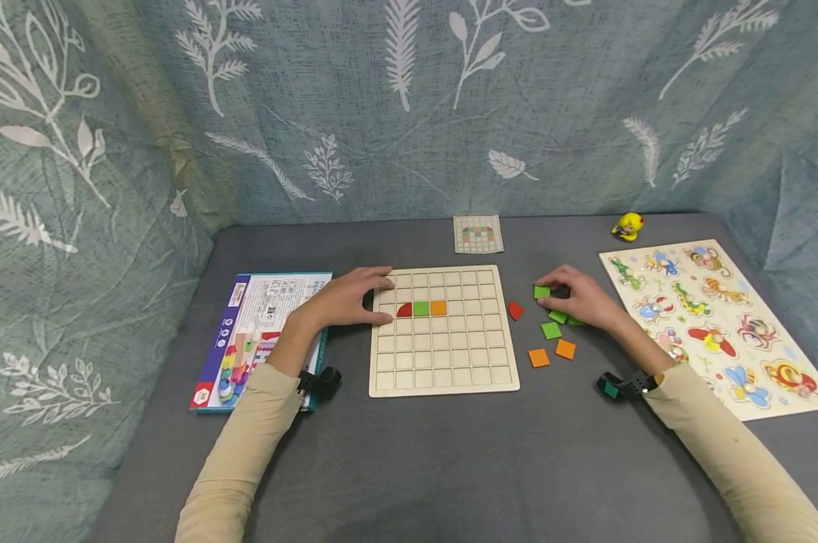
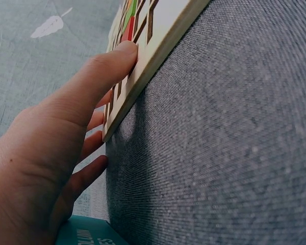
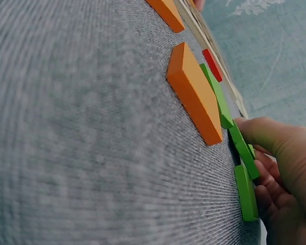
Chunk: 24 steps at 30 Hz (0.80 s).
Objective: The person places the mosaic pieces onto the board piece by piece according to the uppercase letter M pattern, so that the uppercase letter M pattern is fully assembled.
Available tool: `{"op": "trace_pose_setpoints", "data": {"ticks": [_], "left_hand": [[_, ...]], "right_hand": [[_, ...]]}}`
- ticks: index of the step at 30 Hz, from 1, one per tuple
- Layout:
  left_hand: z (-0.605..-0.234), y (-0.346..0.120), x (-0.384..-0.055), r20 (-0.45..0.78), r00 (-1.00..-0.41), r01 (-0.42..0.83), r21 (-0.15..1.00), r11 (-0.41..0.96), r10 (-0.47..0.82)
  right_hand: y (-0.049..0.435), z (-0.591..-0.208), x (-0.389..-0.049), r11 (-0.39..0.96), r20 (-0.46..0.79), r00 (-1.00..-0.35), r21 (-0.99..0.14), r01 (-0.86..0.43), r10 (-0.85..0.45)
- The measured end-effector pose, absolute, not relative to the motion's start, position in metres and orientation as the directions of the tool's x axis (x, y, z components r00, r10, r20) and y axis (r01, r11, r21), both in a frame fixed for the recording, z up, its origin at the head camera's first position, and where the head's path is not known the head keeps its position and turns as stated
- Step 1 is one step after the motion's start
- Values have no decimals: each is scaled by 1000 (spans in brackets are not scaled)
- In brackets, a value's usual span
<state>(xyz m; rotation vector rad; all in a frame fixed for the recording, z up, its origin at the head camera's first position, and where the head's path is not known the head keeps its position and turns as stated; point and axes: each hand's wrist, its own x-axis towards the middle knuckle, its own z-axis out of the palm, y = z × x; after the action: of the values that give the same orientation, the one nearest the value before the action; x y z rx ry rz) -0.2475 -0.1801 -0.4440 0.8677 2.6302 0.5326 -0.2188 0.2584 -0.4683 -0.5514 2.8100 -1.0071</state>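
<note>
A pale wooden grid board (image 1: pixel 443 369) lies mid-table, with a red quarter-round tile (image 1: pixel 405 310), a green square tile (image 1: pixel 420 308) and an orange square tile (image 1: pixel 438 308) side by side in one row. My left hand (image 1: pixel 348 298) rests on its left edge, thumb on the rim and fingers extended along the upper left corner. To the right of the board, my right hand (image 1: pixel 581 298) pinches a green square tile (image 1: pixel 542 292) between thumb and fingers. Several loose green tiles (image 1: pixel 551 330) lie under and beside that hand. A red tile (image 1: pixel 515 311) sits near the board's right edge.
Two orange tiles (image 1: pixel 539 357) lie nearer me. A small pattern card (image 1: pixel 478 234) is behind the board. On the left is a printed box (image 1: pixel 273 302), partly under my left forearm. An insect puzzle board (image 1: pixel 714 324) and a yellow toy figure (image 1: pixel 628 226) are on the right.
</note>
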Motion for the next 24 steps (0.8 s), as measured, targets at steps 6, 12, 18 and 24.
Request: {"op": "trace_pose_setpoints", "data": {"ticks": [6,12,18,24], "left_hand": [[-444,-180,-248,-179,-767,504,427,751,616],[-443,-180,-246,-184,-764,503,432,749,619],[-443,-180,-246,-183,-771,492,436,753,610],[-444,-180,-247,-187,-773,486,441,755,606]], "right_hand": [[258,-467,-220,721,36,-927,-618,-313,-372],[259,-469,-220,724,51,-926,-608,-326,-374],[258,-467,-221,724,72,-928,-605,-333,-366],[258,-464,-222,718,98,-923,-600,-353,-373]]}}
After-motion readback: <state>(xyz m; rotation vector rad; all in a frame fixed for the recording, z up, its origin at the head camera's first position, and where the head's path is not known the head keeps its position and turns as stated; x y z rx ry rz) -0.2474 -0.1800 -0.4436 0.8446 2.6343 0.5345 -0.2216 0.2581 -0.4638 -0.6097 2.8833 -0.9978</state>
